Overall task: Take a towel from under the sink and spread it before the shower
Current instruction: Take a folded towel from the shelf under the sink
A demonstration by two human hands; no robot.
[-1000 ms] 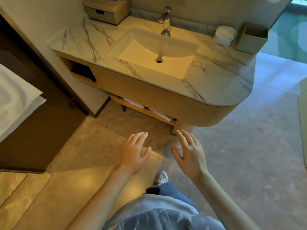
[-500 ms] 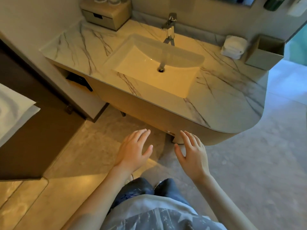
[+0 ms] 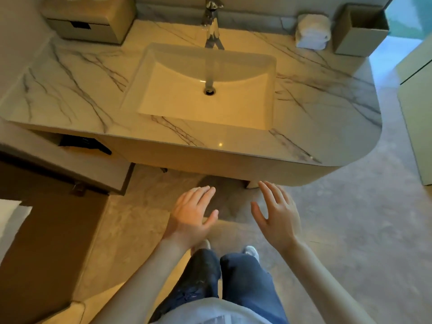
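I stand right in front of a marble-topped vanity (image 3: 77, 90) with a rectangular white sink (image 3: 205, 90) and a chrome tap (image 3: 211, 22). The low shelf under the sink is hidden by the counter's front edge, so no towel shows there. My left hand (image 3: 190, 215) and my right hand (image 3: 277, 213) hover side by side over the floor just before the wooden cabinet front (image 3: 210, 160), palms down, fingers apart, holding nothing. The shower is out of view.
A rolled white hand towel (image 3: 312, 31) and a grey box (image 3: 360, 31) sit at the counter's back right, a drawer box (image 3: 86, 19) at the back left. A dark item (image 3: 86, 145) lies in the left cubby. A dark wooden panel (image 3: 51, 242) stands at my left.
I have stepped closer to the vanity, so the counter now fills the view and hides the lower shelf with its folded towels. Both hands stay open, held in front.
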